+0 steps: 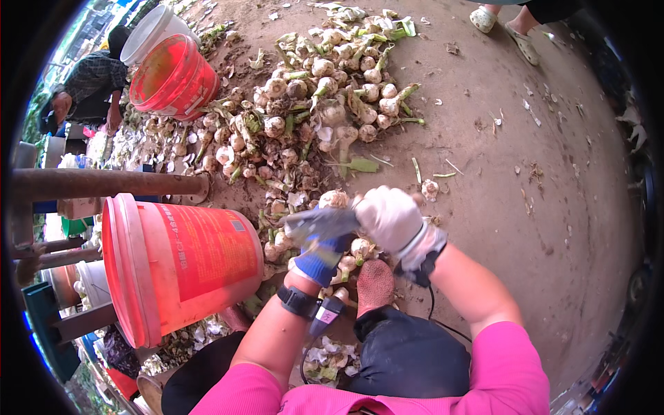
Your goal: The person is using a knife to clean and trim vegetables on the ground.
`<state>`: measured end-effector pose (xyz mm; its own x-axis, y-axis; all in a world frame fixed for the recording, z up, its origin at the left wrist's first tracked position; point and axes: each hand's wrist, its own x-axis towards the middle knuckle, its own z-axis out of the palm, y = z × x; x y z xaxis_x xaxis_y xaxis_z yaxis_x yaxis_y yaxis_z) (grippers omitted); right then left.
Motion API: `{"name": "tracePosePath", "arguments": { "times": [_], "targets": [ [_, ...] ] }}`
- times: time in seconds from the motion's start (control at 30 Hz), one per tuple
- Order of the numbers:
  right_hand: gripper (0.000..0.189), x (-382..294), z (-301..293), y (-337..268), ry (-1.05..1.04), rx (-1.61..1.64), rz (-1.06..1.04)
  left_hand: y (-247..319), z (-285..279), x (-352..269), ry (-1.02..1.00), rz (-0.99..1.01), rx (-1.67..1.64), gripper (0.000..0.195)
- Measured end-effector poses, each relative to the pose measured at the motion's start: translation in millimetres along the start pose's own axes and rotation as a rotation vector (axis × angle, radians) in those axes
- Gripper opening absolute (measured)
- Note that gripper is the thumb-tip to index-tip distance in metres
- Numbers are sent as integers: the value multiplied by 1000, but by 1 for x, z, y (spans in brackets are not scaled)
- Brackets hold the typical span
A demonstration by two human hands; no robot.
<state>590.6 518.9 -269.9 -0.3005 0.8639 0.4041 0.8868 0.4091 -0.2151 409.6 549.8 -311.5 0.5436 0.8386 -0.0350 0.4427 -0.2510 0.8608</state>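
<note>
My right hand, in a white glove, is closed around the handle end of a blurred metal blade tool. The blade lies across the front of my left hand, which wears a blue glove and is partly hidden by it. Just above the blade, a garlic bulb shows at my left hand's fingers, held by them. A large heap of garlic bulbs with stems spreads over the ground beyond both hands. More garlic bulbs lie beneath my hands, near my foot.
A red-labelled plastic bucket stands at left, beside a rusty metal pipe. A red bucket and a white bucket stand farther off, near a crouching person. Another person's feet in clogs are at upper right. Cables hang near both my wrists.
</note>
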Motion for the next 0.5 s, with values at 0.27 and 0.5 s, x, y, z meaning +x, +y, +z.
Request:
{"name": "tracePosePath", "arguments": {
  "times": [0.27,0.5],
  "targets": [
    [15,-10,34,28,30,-210,92,19,-26,7,-131,242,335,27],
    [12,-31,29,47,334,139,519,11,-42,11,-362,-528,399,33]
  ]
}}
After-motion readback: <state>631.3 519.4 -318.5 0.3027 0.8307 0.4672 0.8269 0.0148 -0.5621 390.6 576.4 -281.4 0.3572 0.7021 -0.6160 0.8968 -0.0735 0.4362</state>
